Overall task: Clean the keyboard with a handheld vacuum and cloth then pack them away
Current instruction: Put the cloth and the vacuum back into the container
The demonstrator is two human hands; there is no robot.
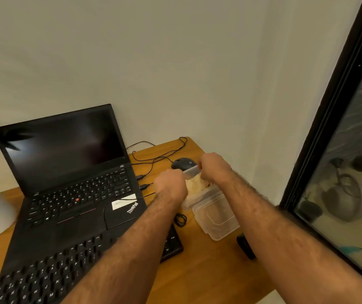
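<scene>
Right of center on the desk, both hands work at a clear plastic box [206, 195], probably packing up.

Near to far: keyboard [43, 279] sits lower left; lid [217, 218] lies loose; left hand [171, 185] and right hand [214, 170] curl around a pale cloth [194, 183]. Tuck it flat before lidding.

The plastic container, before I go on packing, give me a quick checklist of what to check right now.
1. Container open to take things: ok, a cloth lies in it.
2. Lid within reach: ok, it lies beside the container, nearer to you.
3. Left hand and right hand at the container: ok; what they grip, cannot tell.
4. Handheld vacuum packed: cannot tell; only a dark object shows under your right forearm.
5. Keyboard out of the way: ok, left of the container.
</scene>
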